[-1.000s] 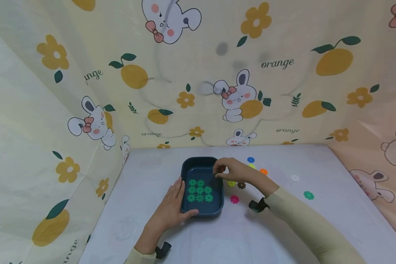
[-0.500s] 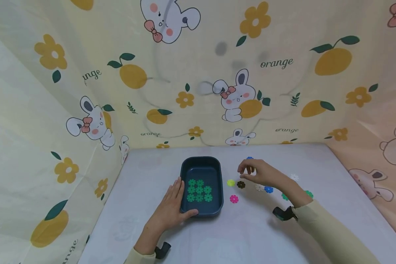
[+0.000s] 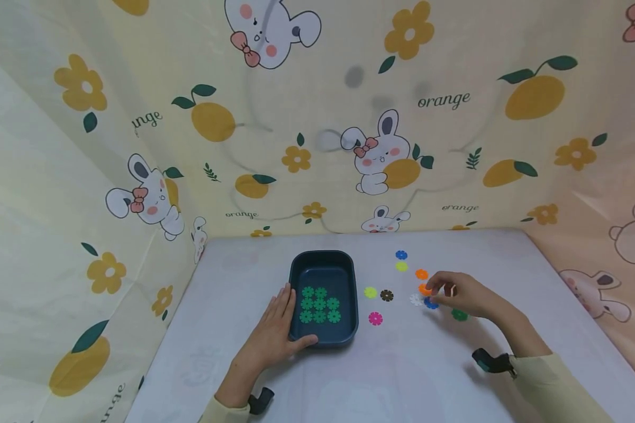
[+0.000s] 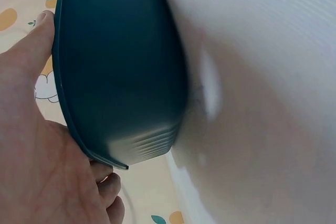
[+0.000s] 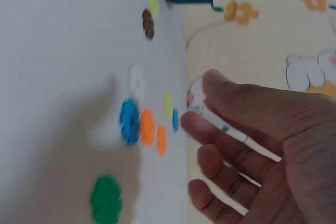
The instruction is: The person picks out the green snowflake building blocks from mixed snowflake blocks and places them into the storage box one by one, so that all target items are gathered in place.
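The left hand lies flat against the near left side of the dark blue tray, fingers straight along its wall and the thumb tucked at the near corner. The left wrist view shows the same: the palm pressed to the tray's outer wall, touching rather than curling around it. Inside the tray, just right of those fingers, sits a tidy cluster of green flower pieces (two in the far row, three in each row closer in).

The right hand is well apart from the tray, out over the white table among the loose flower pieces. Its fingers are loosely bent and point left, with fingertips right at an orange flower piece. I can't tell if they actually touch it. In the right wrist view the hand looks relaxed and holds nothing.

Just off those fingertips lie a blue piece and a white one. A green piece sits beside the hand's near edge.

Between the two hands are a brown piece, a yellow-green one and a pink one. Beyond the right hand's fingertips are another orange piece, a second yellow-green one and a second blue one.
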Demonstrator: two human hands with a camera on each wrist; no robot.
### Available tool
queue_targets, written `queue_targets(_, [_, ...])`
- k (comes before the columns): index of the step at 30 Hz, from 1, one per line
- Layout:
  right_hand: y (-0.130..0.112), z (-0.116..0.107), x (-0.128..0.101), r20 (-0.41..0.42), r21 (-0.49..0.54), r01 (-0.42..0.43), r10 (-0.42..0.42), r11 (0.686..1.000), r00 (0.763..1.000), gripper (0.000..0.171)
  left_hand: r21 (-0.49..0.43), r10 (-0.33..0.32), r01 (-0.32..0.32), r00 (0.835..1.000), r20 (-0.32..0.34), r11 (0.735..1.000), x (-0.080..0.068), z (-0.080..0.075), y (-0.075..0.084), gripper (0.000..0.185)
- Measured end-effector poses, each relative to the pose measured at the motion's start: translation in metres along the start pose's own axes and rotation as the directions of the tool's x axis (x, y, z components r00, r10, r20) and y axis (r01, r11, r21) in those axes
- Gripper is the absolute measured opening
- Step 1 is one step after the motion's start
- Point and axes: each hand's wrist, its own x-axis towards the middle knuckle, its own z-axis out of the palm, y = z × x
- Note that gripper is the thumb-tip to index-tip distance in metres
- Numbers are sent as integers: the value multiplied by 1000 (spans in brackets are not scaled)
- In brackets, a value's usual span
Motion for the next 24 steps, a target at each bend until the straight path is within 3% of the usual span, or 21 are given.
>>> queue_targets(7, [27, 3, -26, 8, 30, -121, 121, 992, 993, 29, -6, -3, 3, 1000, 3, 1000, 0, 0, 0, 120])
queue_targets(12, [39, 3, -38, -14, 14, -150, 150, 989, 989, 31, -5, -3, 4, 1000, 7, 1000, 0, 0, 0, 121])
queue_targets(24, [57, 8, -43, -43, -41, -252, 251, 967, 967, 34, -15, -5, 5, 1000, 6, 1000, 0, 0, 0, 120])
